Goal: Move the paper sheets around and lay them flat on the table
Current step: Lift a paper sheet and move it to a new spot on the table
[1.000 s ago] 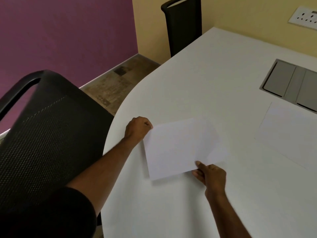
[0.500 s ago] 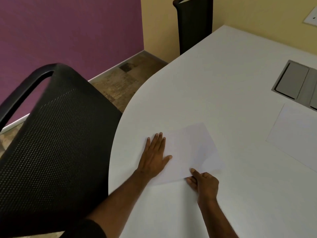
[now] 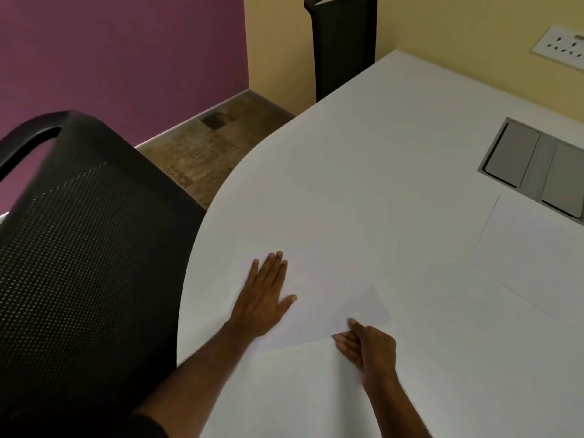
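Near sheet (image 3: 319,305): lying on the white table (image 3: 363,172) close to its curved edge, long axis running left to right. Left hand (image 3: 264,298) is pressing flat and open-palmed on its left end; right hand (image 3: 368,346) is pinching the near right edge, so the sheet is extending leftward and away from that pinch. Second sheet (image 3: 524,251) is lying flat, well apart, nearer the right hand.

A: Logging the room. A purple wall (image 3: 120,58) is filling the upper left; a yellow wall (image 3: 458,23) is meeting it at the corner.

B: Floor?

A: Brown mottled floor (image 3: 205,153) is showing below a pale skirting. A black mesh chair (image 3: 82,263) is sitting beside the white counter (image 3: 395,153); a second chair (image 3: 344,45) is standing at its far edge.

B: Fittings?

A: A grey cable hatch (image 3: 537,169) is lying recessed in the counter, and a white socket plate (image 3: 561,45) is sitting on the yellow wall.
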`<state>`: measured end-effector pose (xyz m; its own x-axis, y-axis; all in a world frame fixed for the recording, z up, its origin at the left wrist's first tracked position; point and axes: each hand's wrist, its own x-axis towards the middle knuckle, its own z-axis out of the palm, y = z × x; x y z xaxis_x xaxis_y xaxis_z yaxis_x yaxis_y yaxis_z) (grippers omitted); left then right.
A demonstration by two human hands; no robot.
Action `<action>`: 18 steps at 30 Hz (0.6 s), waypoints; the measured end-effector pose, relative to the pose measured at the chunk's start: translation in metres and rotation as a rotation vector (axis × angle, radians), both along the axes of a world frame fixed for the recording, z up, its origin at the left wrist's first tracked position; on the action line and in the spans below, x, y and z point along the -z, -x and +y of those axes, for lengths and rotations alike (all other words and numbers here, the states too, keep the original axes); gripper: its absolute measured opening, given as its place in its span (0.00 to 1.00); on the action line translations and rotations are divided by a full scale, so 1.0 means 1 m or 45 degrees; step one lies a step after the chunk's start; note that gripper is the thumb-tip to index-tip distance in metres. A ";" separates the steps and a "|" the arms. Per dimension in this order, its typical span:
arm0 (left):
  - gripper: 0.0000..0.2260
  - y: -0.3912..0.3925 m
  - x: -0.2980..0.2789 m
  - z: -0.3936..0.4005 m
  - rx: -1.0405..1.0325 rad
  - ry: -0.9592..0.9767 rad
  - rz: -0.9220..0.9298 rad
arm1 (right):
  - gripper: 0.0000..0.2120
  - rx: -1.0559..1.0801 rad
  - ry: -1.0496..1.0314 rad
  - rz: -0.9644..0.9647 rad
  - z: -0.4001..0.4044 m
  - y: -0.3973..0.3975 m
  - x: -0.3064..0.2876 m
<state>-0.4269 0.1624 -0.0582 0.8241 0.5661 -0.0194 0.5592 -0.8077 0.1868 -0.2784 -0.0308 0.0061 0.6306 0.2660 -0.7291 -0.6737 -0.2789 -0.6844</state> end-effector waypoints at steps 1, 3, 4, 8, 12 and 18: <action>0.34 0.000 0.000 0.001 0.003 0.000 0.003 | 0.10 -0.005 0.005 0.003 0.000 -0.001 0.000; 0.34 -0.001 0.000 0.000 0.004 -0.004 0.015 | 0.11 -0.016 0.016 0.011 0.000 -0.001 -0.001; 0.34 -0.001 0.001 0.000 0.005 -0.003 0.012 | 0.11 -0.026 0.023 0.017 -0.001 -0.001 -0.001; 0.33 0.003 0.001 0.001 0.015 0.007 0.001 | 0.12 -0.038 0.030 0.050 -0.007 -0.003 -0.006; 0.34 0.002 -0.002 0.002 0.017 0.019 -0.034 | 0.17 -0.037 0.057 0.058 -0.021 -0.013 -0.010; 0.38 0.004 -0.006 0.004 0.072 0.036 -0.134 | 0.21 -0.052 0.162 -0.039 -0.040 -0.022 -0.016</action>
